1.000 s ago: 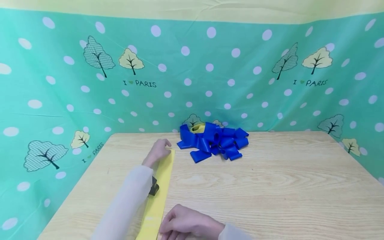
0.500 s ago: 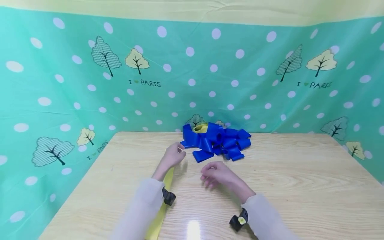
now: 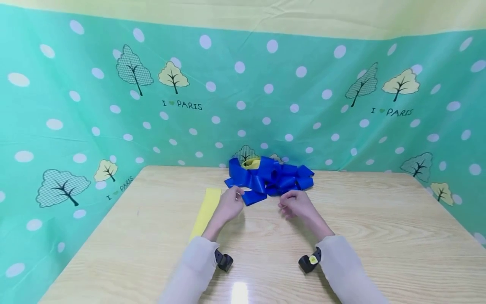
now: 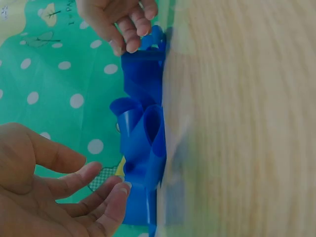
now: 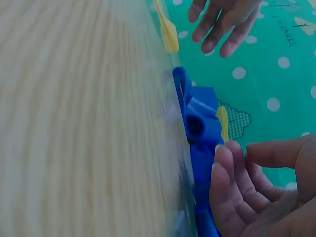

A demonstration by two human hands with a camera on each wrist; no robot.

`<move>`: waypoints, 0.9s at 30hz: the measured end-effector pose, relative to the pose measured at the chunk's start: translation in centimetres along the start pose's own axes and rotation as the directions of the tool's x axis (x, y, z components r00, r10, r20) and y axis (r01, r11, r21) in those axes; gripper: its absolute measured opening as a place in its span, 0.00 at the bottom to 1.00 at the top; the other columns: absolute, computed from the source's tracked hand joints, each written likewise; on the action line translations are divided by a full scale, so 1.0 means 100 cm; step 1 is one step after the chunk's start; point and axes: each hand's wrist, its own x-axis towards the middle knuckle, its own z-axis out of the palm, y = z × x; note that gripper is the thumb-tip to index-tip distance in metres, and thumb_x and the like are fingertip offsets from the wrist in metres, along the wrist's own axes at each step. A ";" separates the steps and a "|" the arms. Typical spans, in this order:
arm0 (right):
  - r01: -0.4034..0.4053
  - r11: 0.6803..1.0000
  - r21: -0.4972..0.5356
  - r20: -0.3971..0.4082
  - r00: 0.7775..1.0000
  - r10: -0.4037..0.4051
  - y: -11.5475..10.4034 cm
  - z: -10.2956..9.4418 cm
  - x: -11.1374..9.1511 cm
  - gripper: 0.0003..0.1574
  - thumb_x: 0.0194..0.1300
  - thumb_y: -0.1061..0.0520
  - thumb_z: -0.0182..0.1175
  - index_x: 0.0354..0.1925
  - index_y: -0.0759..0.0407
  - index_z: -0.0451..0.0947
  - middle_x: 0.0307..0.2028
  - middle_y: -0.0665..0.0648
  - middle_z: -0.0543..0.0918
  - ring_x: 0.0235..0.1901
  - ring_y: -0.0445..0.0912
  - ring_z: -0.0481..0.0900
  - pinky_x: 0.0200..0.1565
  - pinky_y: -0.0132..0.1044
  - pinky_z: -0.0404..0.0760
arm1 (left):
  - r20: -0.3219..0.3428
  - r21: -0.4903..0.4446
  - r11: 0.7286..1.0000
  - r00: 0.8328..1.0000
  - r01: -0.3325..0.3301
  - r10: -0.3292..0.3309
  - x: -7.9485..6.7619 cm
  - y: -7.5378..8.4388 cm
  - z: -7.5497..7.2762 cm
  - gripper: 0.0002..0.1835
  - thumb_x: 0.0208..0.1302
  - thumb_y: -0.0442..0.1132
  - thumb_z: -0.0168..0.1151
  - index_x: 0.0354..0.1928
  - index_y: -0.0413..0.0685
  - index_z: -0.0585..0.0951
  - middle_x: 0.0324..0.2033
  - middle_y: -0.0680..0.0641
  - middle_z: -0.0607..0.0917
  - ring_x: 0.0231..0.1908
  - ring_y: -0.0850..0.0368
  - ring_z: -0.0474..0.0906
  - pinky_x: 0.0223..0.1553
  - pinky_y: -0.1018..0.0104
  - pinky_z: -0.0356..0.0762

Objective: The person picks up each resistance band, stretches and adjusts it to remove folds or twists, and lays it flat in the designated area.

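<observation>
The left hand (image 3: 229,204) and right hand (image 3: 298,205) hover, empty, fingers loosely bent and spread, over the pale wood-grain counter (image 3: 379,236). A flat yellow strip (image 3: 206,213) lies just left of the left hand. Just beyond both hands sits a heap of glossy, curled blue strips (image 3: 270,177), a yellow loop (image 3: 252,163) among them. Farther off hangs green polka-dotted cloth (image 3: 250,97).

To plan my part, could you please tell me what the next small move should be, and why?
Probably close the left hand and right hand on the tangled, glossy blue strips: both hands are empty and near them, while the long, flat yellow strip lies apart.
</observation>
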 end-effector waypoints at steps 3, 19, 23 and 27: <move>0.006 0.999 -0.034 -0.080 0.997 -0.009 0.000 -0.004 0.003 0.08 0.63 0.65 0.55 0.39 0.70 0.72 0.29 0.61 0.84 0.23 0.43 0.81 0.28 0.37 0.82 | -0.011 -0.011 1.000 1.000 -0.003 0.003 -0.001 -0.003 0.000 0.15 0.57 0.27 0.49 0.46 0.32 0.76 0.40 0.36 0.81 0.37 0.48 0.77 0.35 0.61 0.76; -0.042 0.955 -0.294 -0.179 0.984 -0.012 0.021 -0.059 0.009 0.29 0.60 0.64 0.57 0.58 0.75 0.65 0.51 0.72 0.72 0.40 0.55 0.76 0.34 0.35 0.77 | -0.002 -0.039 0.999 1.000 0.001 -0.001 -0.001 -0.003 0.000 0.14 0.60 0.30 0.51 0.47 0.33 0.76 0.40 0.38 0.81 0.37 0.49 0.78 0.34 0.63 0.76; -0.002 0.940 -0.341 -0.129 0.991 -0.045 0.023 -0.059 0.012 0.30 0.59 0.62 0.60 0.57 0.75 0.68 0.50 0.72 0.75 0.45 0.58 0.75 0.40 0.40 0.77 | 0.003 -0.029 1.000 1.000 0.004 -0.004 -0.001 -0.006 0.002 0.14 0.58 0.29 0.51 0.46 0.33 0.76 0.39 0.39 0.81 0.37 0.50 0.78 0.33 0.63 0.76; -0.037 0.951 -0.307 -0.124 0.992 -0.001 0.024 -0.062 0.018 0.36 0.62 0.59 0.57 0.62 0.77 0.59 0.54 0.76 0.72 0.48 0.60 0.75 0.44 0.43 0.77 | 0.009 -0.026 1.000 1.000 -0.003 0.003 0.001 -0.006 0.005 0.14 0.58 0.29 0.51 0.46 0.33 0.76 0.38 0.39 0.81 0.36 0.50 0.77 0.33 0.63 0.75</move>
